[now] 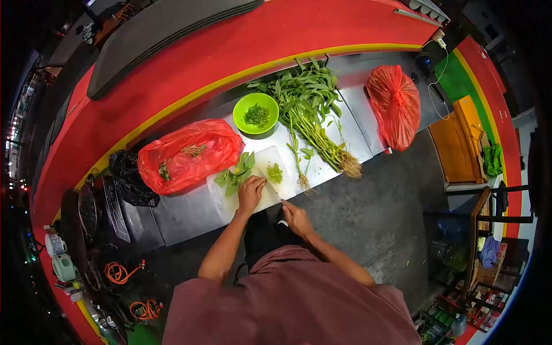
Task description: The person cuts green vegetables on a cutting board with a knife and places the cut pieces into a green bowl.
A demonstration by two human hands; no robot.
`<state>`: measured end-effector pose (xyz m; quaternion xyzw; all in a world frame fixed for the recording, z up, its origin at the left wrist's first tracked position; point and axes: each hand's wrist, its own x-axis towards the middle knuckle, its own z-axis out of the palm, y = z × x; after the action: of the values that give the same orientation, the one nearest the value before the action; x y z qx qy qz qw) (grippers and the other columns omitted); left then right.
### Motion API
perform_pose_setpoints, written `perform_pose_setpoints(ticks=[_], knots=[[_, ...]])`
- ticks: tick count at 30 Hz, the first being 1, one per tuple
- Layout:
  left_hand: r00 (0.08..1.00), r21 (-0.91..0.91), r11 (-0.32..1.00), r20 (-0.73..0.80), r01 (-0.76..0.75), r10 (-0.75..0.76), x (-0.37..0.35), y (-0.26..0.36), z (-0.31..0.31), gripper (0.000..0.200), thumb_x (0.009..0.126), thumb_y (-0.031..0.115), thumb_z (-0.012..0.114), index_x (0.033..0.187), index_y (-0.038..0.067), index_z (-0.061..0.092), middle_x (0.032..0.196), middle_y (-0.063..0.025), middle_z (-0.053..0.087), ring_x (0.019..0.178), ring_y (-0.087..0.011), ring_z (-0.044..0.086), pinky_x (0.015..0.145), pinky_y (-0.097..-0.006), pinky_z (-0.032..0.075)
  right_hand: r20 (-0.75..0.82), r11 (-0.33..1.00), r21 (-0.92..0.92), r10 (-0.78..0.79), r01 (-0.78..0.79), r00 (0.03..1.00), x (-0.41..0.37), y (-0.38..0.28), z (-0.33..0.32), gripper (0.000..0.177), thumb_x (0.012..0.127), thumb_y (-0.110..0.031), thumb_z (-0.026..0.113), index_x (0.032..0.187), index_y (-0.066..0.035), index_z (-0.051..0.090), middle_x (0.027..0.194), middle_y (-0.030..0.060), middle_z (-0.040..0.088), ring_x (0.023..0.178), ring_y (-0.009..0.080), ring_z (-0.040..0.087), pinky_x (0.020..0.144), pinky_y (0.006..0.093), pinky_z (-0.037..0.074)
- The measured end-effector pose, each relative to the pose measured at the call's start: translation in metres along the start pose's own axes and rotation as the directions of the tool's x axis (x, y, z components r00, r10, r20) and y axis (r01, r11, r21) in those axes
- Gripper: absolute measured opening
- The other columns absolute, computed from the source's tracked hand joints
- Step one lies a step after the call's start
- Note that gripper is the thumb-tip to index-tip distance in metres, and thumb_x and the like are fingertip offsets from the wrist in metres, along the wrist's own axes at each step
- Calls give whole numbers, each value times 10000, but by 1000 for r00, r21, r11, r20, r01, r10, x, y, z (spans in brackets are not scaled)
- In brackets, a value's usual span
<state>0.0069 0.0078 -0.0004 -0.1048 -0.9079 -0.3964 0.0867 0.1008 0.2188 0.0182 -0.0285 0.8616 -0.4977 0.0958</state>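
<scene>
My left hand [250, 194] is closed over the stem ends of a small bunch of leafy greens [234, 172] on the white cutting board [268, 156]. With my right hand [297, 218] I grip the handle of a kitchen knife [275, 192]. Its blade reaches up and left across the board, close to my left fingers. A small heap of chopped green stems [275, 173] lies just right of the blade. Above the board, a lime-green bowl [238, 117] holds chopped greens [257, 115].
Long leafy greens with roots [310, 123] lie right of the bowl. An opened red plastic bag [172, 146] with plant scraps is on the left, beside a black bag [129, 184]. A tied red bag [397, 106] stands at the far right of the metal counter [187, 221].
</scene>
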Motion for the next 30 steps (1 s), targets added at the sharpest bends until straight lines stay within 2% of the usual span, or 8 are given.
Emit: perform_pose_setpoints(ticks=[1, 3, 13, 15, 18, 21, 23, 30], knots=[[1000, 9, 1000, -1, -6, 6, 0, -1, 1, 122, 910, 51, 727, 1011, 17, 787, 973, -131, 742, 910, -336, 707, 817, -420, 540, -4, 1000, 1, 0, 0, 1000, 5, -11, -3, 400, 1105, -242, 523, 1434, -33, 616, 694, 156, 620, 600, 190, 616, 596, 392, 495], [1000, 14, 1000, 2, -12, 12, 0, -3, 1, 123, 912, 60, 727, 1012, 24, 789, 976, -129, 743, 908, -336, 706, 816, -426, 539, 118, 970, 56, 229, -236, 966, 14, -28, -11, 389, 1078, -258, 547, 1385, -37, 641, 991, 336, 696, 963, 507, 694, 828, 513, 544], [999, -48, 998, 10, 39, -38, 0, 1, -3, 126, 919, 91, 727, 1011, 26, 784, 986, -117, 747, 931, -329, 703, 853, -410, 537, 48, 970, 107, 215, -219, 976, 5, -20, -1, 369, 1079, -269, 548, 1323, -25, 679, 959, 324, 706, 925, 497, 706, 812, 509, 545], [998, -22, 998, 36, 51, -50, 1, 2, -3, 122, 922, 90, 725, 1008, 28, 786, 991, -117, 747, 935, -328, 701, 856, -416, 536, 31, 990, 66, 124, -125, 992, 2, -17, -1, 408, 1110, -273, 526, 1411, -16, 626, 702, 106, 632, 621, 184, 614, 616, 375, 514], [1000, -37, 999, -9, 29, -29, 0, 3, -3, 108, 903, 95, 745, 997, 64, 789, 973, -92, 746, 910, -338, 695, 801, -436, 536, 76, 982, 89, 159, -165, 984, 8, -17, -6, 414, 1108, -276, 530, 1413, -11, 624, 696, 102, 638, 622, 179, 624, 615, 378, 517], [999, -20, 999, -6, 35, -35, 0, 0, -1, 108, 906, 90, 741, 996, 53, 788, 973, -94, 749, 914, -340, 697, 804, -436, 537, 150, 922, 200, 307, -333, 940, 12, -42, -22, 360, 1085, -245, 510, 1285, -5, 689, 793, 266, 678, 746, 392, 712, 728, 483, 535], [1000, -27, 999, -6, 30, -30, 1, 4, -3, 110, 908, 89, 738, 997, 49, 789, 973, -95, 750, 912, -342, 697, 805, -436, 537, 190, 920, 159, 328, -359, 925, 13, -54, -33, 381, 1084, -254, 503, 1298, 4, 685, 783, 244, 681, 741, 333, 720, 739, 468, 540], [1000, -47, 999, -11, 14, -15, 1, 2, -3, 120, 907, 83, 734, 1005, 38, 788, 965, -105, 747, 897, -345, 696, 808, -435, 535, 108, 968, 88, 226, -236, 968, 8, -39, -23, 385, 1071, -263, 530, 1304, -1, 688, 913, 312, 715, 885, 502, 707, 799, 521, 555]])
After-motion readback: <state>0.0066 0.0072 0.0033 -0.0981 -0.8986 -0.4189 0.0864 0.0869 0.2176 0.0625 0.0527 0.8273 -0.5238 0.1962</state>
